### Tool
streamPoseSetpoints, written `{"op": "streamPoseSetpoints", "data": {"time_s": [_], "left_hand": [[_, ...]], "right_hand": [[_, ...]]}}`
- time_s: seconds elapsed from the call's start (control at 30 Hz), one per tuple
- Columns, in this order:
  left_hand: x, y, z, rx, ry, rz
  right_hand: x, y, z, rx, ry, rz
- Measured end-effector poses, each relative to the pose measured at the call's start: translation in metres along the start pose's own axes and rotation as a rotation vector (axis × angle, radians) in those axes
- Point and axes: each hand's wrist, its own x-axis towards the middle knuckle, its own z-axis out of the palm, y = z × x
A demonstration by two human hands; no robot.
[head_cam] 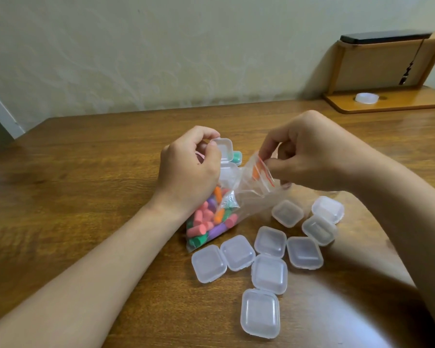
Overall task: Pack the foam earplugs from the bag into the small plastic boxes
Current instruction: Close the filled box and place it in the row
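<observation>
Fingers (pixel 269 144) of the right hand (pixel 304 156) pinched narrow on the mouth edge of the clear zip bag with red seal line (pixel 251 197); one orange foam earplug (pixel 256 172) sits just inside the film beside the tips. Left hand (pixel 189 169) curled round a small clear plastic box with its lid up (pixel 222 149), thumb at the lid edge, held over the bag's far end. Rest of the coloured foam earplugs (pixel 209 222) bunched in the bag's near end on the brown wooden table (pixel 86 172). Closed clear boxes (pixel 269 273) clustered just right of the bag.

Handling, my read: plugs are featherlight, squashy and springy, so take one mid-body with a soft two-finger pinch. Film is thin, limp and slick, and the mouth will collapse unless held. Box is stiff and light, will skate if not gripped.

Pose: both forearms reach in from the near edge, wrists lifted, right knuckles up with fingers pointing down-left
</observation>
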Motion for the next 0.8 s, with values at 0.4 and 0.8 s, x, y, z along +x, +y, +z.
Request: {"op": "streamPoseSetpoints", "data": {"time_s": [0.4, 0.8], "left_hand": [[-0.002, -0.001, 0.000, -0.020, -0.019, 0.027], [-0.006, 0.009, -0.003, -0.252, -0.071, -0.010]], "right_hand": [[0.002, 0.008, -0.006, 0.071, 0.247, 0.024], [0.007, -0.001, 0.026, 0.098, 0.320, -0.025]]}}
